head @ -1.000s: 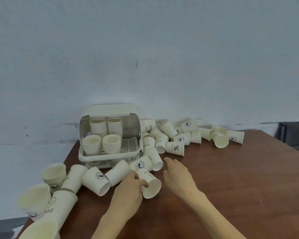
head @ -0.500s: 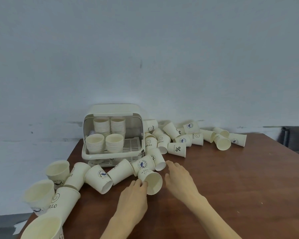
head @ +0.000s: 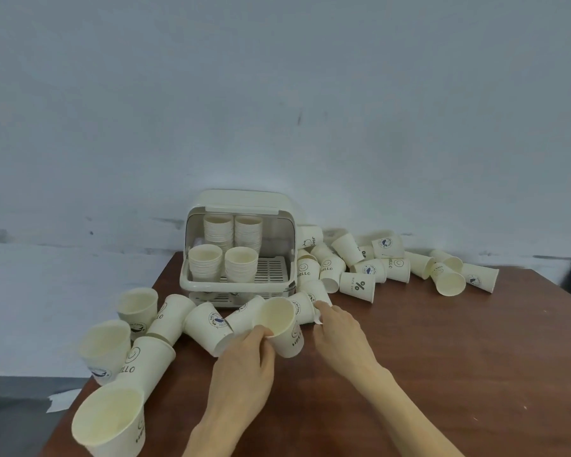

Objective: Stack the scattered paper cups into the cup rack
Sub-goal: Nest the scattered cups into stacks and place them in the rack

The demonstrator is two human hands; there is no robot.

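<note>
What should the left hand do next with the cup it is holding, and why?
Probably lift the cup toward the cup rack and nest it onto a front stack. The left hand grips it by the rim, tipped up with its mouth open, and the front stacks are shorter than the rear ones.

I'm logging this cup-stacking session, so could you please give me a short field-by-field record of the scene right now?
surface: brown wooden table
cup rack: lid raised, four stacks of cups inside, right part of the tray bare
left hand: fingers grip the rim of an upright HELLO cup
right hand: touching a cup lying on its side
loose cups: scattered left and right of the rack
</note>
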